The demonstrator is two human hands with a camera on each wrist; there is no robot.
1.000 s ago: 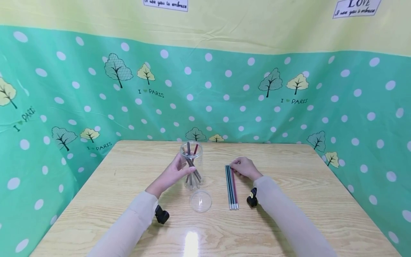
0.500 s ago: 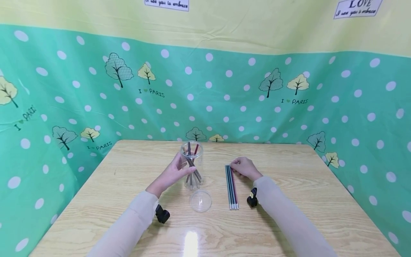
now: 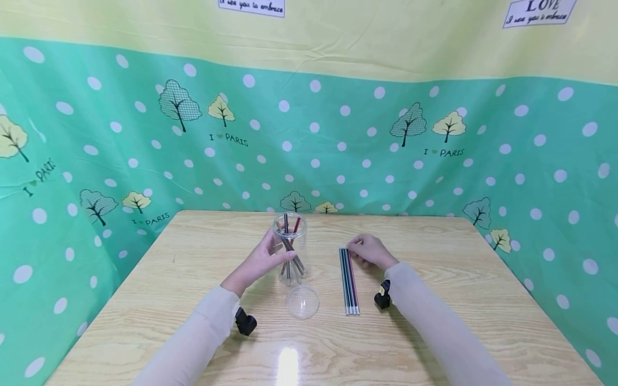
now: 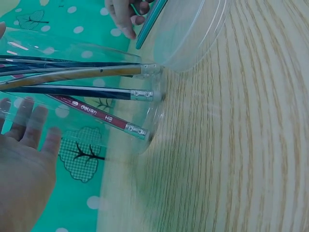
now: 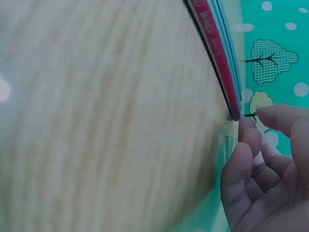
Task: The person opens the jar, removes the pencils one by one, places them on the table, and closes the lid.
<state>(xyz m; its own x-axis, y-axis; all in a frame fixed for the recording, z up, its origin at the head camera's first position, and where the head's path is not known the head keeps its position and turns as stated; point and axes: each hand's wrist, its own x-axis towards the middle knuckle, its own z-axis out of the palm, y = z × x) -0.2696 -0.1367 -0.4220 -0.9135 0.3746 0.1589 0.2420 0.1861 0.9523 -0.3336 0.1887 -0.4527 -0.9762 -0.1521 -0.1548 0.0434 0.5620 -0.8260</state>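
Observation:
My left hand (image 3: 260,262) holds a clear jar (image 3: 300,244) upright, thumb on the near side and fingers behind it. Several pencils (image 4: 111,92) lean inside the jar, eraser ends down on its base; one is dark red, others dark or brown. To the right, a row of several pencils (image 3: 348,281) in green, dark and red lies side by side on the table, eraser ends toward me. My right hand (image 3: 372,251) is at their far ends, fingertips right by the red pencil (image 5: 217,53), a gap showing between thumb and fingers.
A round clear lid (image 3: 302,302) lies on the wooden table (image 3: 217,343) between the jar and the pencil row. A green patterned curtain (image 3: 318,128) hangs behind the table and along both sides. Black wrist cameras (image 3: 246,323) sit under both sleeves.
The right hand has shifted slightly to the right at the pencils' far ends. The left hand keeps its hold on the jar, and the pencil row stays in place.

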